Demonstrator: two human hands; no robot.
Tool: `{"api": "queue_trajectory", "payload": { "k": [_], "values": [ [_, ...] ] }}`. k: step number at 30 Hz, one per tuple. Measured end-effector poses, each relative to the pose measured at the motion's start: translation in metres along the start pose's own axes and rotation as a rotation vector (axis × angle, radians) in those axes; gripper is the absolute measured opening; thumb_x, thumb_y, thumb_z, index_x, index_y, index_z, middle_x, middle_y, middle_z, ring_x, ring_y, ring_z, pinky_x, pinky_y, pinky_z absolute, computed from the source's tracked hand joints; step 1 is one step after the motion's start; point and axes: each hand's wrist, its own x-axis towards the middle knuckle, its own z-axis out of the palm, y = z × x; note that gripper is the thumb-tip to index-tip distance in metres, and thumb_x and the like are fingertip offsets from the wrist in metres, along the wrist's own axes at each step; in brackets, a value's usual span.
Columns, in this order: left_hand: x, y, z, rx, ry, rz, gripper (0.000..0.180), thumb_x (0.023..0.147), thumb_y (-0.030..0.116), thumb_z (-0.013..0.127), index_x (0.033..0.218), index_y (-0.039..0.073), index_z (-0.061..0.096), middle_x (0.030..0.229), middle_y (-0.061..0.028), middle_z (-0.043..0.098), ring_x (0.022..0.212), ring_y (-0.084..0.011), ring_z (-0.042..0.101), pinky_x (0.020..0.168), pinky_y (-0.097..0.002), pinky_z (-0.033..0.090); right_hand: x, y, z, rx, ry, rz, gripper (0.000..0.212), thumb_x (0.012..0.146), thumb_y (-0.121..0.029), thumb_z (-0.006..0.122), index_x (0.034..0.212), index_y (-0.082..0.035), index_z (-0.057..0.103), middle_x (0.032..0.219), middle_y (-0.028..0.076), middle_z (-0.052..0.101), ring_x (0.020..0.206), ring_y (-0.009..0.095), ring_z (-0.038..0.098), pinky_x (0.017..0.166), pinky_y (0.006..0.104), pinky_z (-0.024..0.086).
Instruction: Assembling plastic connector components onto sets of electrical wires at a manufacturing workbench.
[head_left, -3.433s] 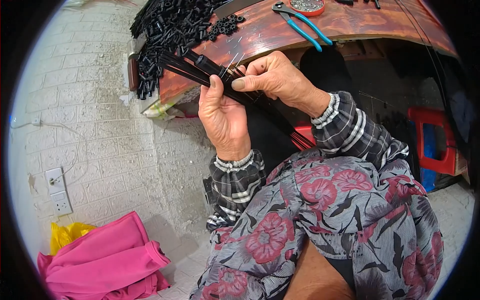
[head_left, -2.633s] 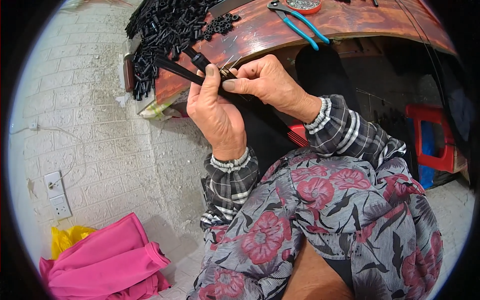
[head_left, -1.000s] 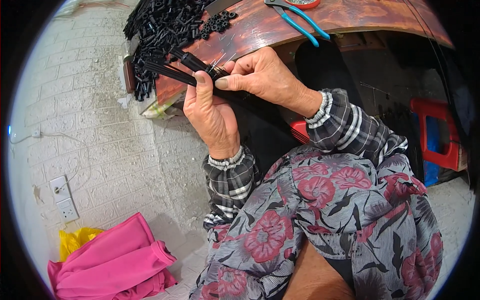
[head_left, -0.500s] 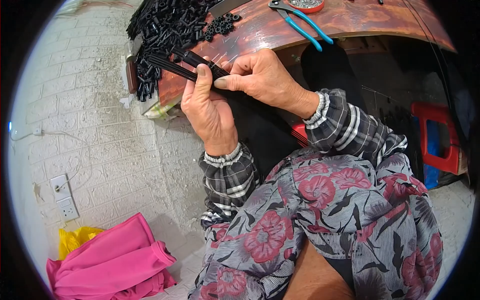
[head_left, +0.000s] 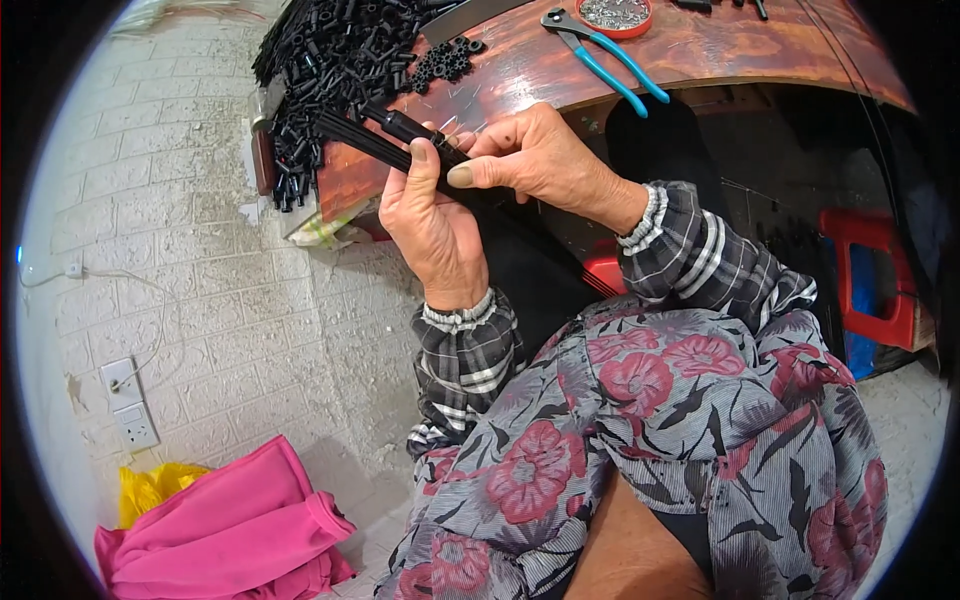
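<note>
A black umbrella frame [head_left: 362, 138], folded into a bundle of thin ribs with a dark tube beside them, slants across in front of me at the table's near edge. My left hand [head_left: 440, 240] is closed round it from below, thumb up along the ribs. Just to the right, my right hand [head_left: 550, 155] pinches the frame near its joint with thumb and fingers. What lies under the right fingertips is hidden. The frame's long rods run down to the right, toward my lap.
On the wooden table [head_left: 740, 45] lie a heap of black plastic tubes [head_left: 340, 60], black toothed rings [head_left: 447, 62], blue-handled pliers [head_left: 612, 65] and a red dish [head_left: 647, 24] of small metal pieces. A red stool [head_left: 868, 285] stands right; pink cloth [head_left: 225, 525] lies lower left.
Both hands and the umbrella frame have shifted slightly right and down in the picture, much of it with the whole view. The grip of both hands stays about the same.
</note>
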Motion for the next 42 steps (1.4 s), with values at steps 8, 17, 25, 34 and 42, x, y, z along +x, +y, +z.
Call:
{"api": "queue_trajectory", "payload": {
  "k": [8,17,25,34,42],
  "values": [
    [0.004,-0.001,0.001,-0.030,-0.014,-0.050,0.019,0.081,0.012,0.058,0.093,-0.002,0.054,0.082,-0.0076,0.057,0.075,-0.0162,0.056,0.071,-0.0263,0.044,0.005,0.013,-0.004,-0.111,0.099,-0.371,0.020,0.076,-0.016,0.064,0.064,0.000,0.060,0.054,-0.002,0.051,0.050,0.003,0.044,0.059,0.0194,0.043],
    [0.003,-0.005,0.004,-0.011,0.021,-0.006,0.021,0.082,0.010,0.056,0.099,-0.003,0.052,0.084,-0.0055,0.056,0.076,-0.0151,0.055,0.073,-0.0259,0.045,0.007,0.015,-0.009,-0.097,0.046,-0.367,0.020,0.076,-0.014,0.064,0.062,0.000,0.059,0.053,-0.003,0.050,0.051,0.003,0.042,0.067,0.0191,0.041],
    [0.004,-0.007,0.006,-0.006,0.055,-0.045,0.023,0.083,0.009,0.055,0.102,-0.003,0.051,0.084,-0.0056,0.055,0.076,-0.0157,0.055,0.071,-0.0273,0.047,0.008,0.015,-0.014,-0.178,0.028,-0.376,0.019,0.075,-0.014,0.065,0.063,0.001,0.060,0.053,-0.003,0.051,0.051,0.002,0.043,0.047,0.0175,0.035],
    [0.007,-0.008,-0.006,-0.067,0.071,-0.106,0.018,0.082,0.010,0.057,0.096,0.001,0.053,0.085,-0.0033,0.056,0.080,-0.0138,0.054,0.074,-0.0261,0.043,0.003,0.006,-0.016,-0.081,-0.018,-0.062,0.026,0.073,-0.021,0.066,0.058,-0.001,0.058,0.071,0.006,0.059,0.046,0.003,0.044,0.039,0.0162,0.034],
    [0.004,-0.005,-0.005,-0.101,0.052,-0.088,0.021,0.080,0.013,0.059,0.096,0.000,0.054,0.088,-0.0042,0.057,0.080,-0.0138,0.053,0.075,-0.0258,0.043,0.003,0.012,-0.011,-0.015,-0.017,-0.095,0.028,0.074,-0.025,0.066,0.060,-0.001,0.058,0.079,0.008,0.060,0.043,0.003,0.043,0.035,0.0152,0.034]
  ]
}}
